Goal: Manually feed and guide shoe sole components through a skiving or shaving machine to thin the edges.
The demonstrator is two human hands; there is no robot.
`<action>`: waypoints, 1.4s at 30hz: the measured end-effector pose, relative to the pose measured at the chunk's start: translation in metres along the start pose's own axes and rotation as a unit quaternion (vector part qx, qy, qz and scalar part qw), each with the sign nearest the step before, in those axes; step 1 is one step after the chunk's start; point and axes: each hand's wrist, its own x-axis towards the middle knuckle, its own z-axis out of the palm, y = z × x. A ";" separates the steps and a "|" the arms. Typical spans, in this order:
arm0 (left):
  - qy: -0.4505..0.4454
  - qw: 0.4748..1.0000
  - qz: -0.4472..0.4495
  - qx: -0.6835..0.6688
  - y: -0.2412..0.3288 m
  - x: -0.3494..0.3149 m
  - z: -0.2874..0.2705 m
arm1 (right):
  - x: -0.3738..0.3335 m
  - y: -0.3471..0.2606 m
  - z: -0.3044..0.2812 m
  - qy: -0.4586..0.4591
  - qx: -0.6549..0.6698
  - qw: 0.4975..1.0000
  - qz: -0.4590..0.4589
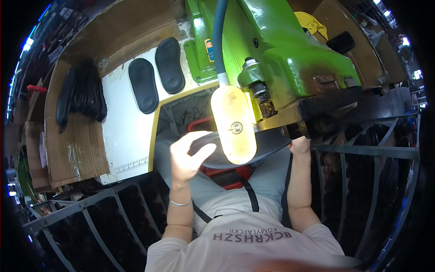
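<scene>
Below the green machine's head (pixel 290 68) is a wide dark, curved piece with a greyish rim (pixel 267 156); its kind is unclear. My left hand (pixel 185 158) is at its left end, thumb stretched over it and apart from the curved fingers, so the hand is open. At the piece's right end my right hand (pixel 299 145) is closed beside a black machine part, and what it grips, if anything, is hidden. A glowing oval lamp (pixel 233 122) on a grey flexible neck covers the middle of the dark piece.
Two black footbed-shaped soles (pixel 144 86) (pixel 170 65) lie on the white worktop (pixel 127 140) to the left. A cardboard box (pixel 86 161) holds a stack of black soles (pixel 84 97). Metal racks (pixel 367 152) stand on both sides, and a yellow cloth (pixel 311 23) lies behind the machine.
</scene>
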 end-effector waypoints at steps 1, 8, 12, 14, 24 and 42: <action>0.019 0.999 -0.026 -0.020 -0.001 -0.003 -0.007 | -0.002 0.006 0.016 0.033 0.000 0.998 -0.058; 0.066 0.983 -0.126 -0.115 -0.033 -0.053 -0.043 | -0.005 -0.005 0.081 -0.041 -0.033 0.982 -0.180; -0.119 0.975 -0.180 -0.051 -0.040 -0.075 -0.002 | 0.003 0.005 0.078 -0.034 -0.039 0.978 -0.201; -0.144 0.983 -0.064 0.098 -0.024 -0.058 0.036 | 0.001 0.015 0.069 -0.041 -0.038 0.980 -0.191; 0.036 0.999 0.028 0.014 -0.042 -0.014 0.118 | -0.113 0.090 0.034 -0.055 -0.017 0.996 0.071; 0.019 0.992 -0.026 -0.120 -0.008 -0.009 0.047 | -0.022 0.003 -0.008 0.154 0.058 0.976 -0.142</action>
